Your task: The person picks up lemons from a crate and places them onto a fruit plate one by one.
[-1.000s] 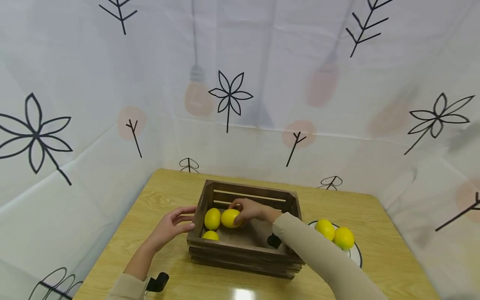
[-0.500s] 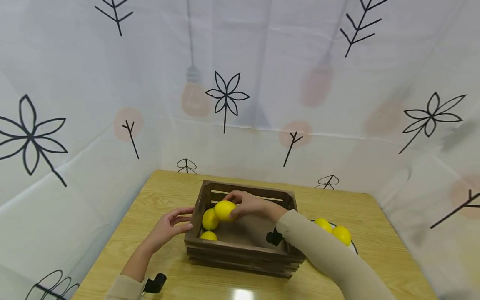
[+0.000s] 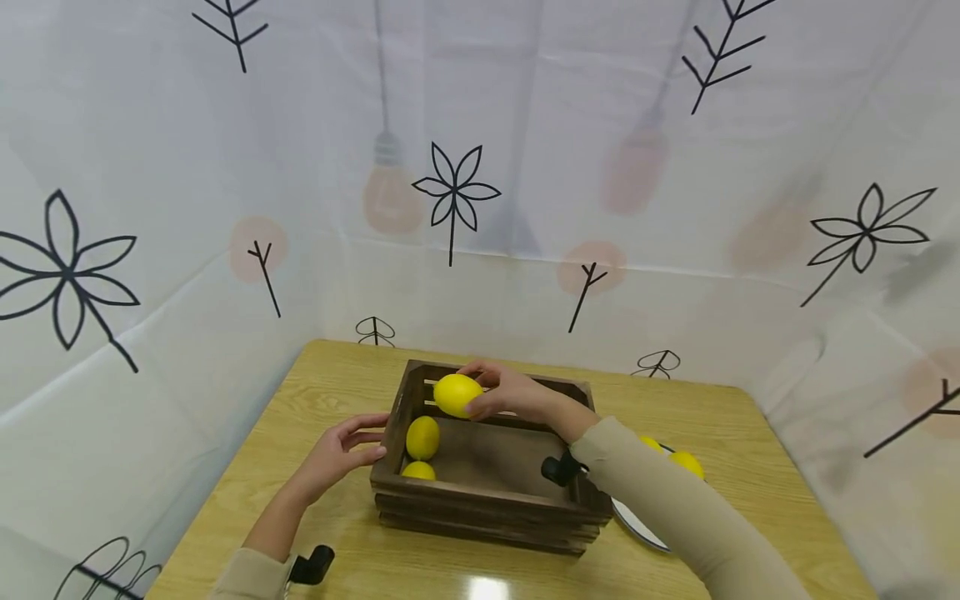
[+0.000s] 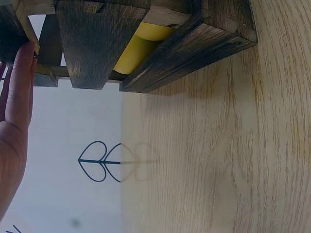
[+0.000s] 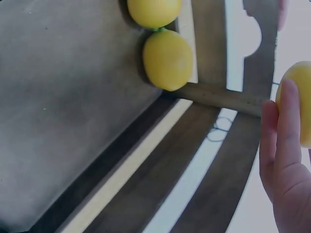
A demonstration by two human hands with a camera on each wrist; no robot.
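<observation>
Overhead, the wooden table (image 3: 315, 392) carried a dark slatted crate (image 3: 487, 508) at its middle, with a white plate (image 3: 637, 525) just beside the crate's right end, mostly behind my sleeve. My left hand (image 3: 337, 454) lay with straight fingers against the crate's left wall. My right hand (image 3: 506, 392) grasped one lemon (image 3: 457, 394) above the crate's far rim. Two lemons (image 3: 422, 437) sat inside the crate at its left end, touching each other.
</observation>
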